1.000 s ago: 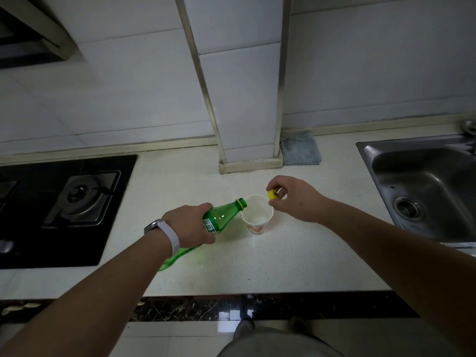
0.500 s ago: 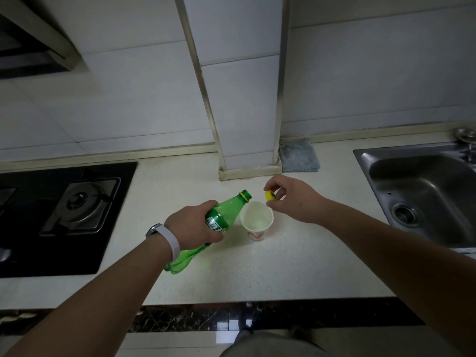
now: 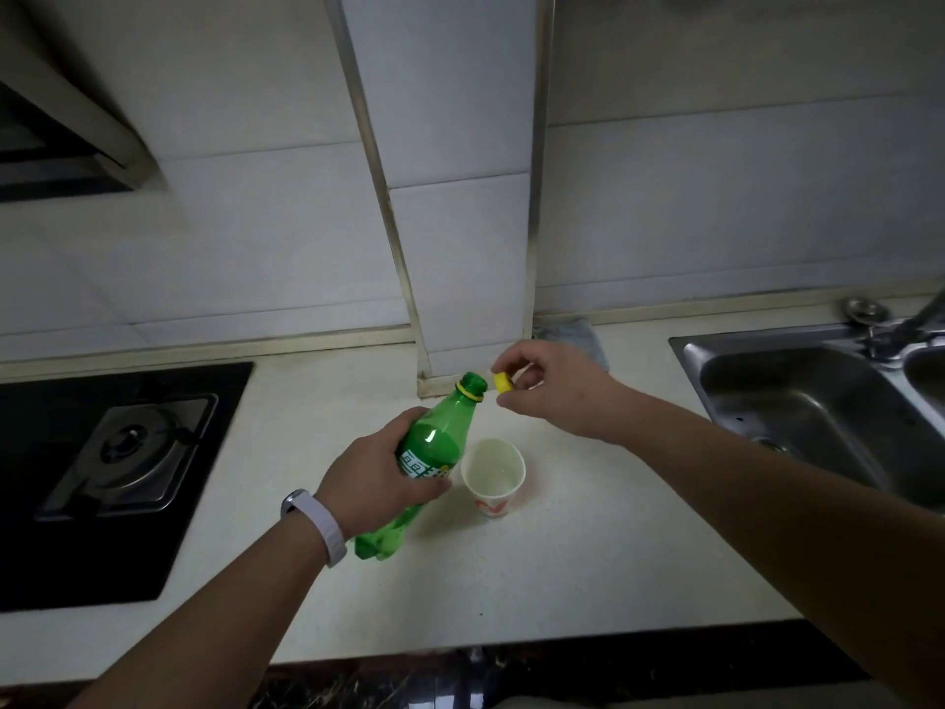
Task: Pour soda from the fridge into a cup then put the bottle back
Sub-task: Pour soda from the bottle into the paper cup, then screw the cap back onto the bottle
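My left hand (image 3: 376, 475) grips a green soda bottle (image 3: 439, 442) around its label. The bottle leans up and to the right, uncapped, its mouth clear of the cup. My right hand (image 3: 555, 388) pinches the yellow cap (image 3: 503, 382) between thumb and fingers, just right of the bottle's mouth and not touching it. A white paper cup (image 3: 493, 478) with a red mark stands upright on the pale counter (image 3: 588, 565), below and between the two hands, with clear liquid in its bottom.
A black gas hob (image 3: 117, 463) fills the counter's left side. A steel sink (image 3: 828, 406) with a tap lies at the right. A tiled pillar (image 3: 460, 197) rises behind the cup, with a grey cloth (image 3: 588, 337) at its foot. The counter's dark front edge runs below.
The bottle has swung from a pouring tilt over the cup to a raised, more upright lean. My right hand with the cap has lifted beside the bottle's mouth. The camera has tipped upward.
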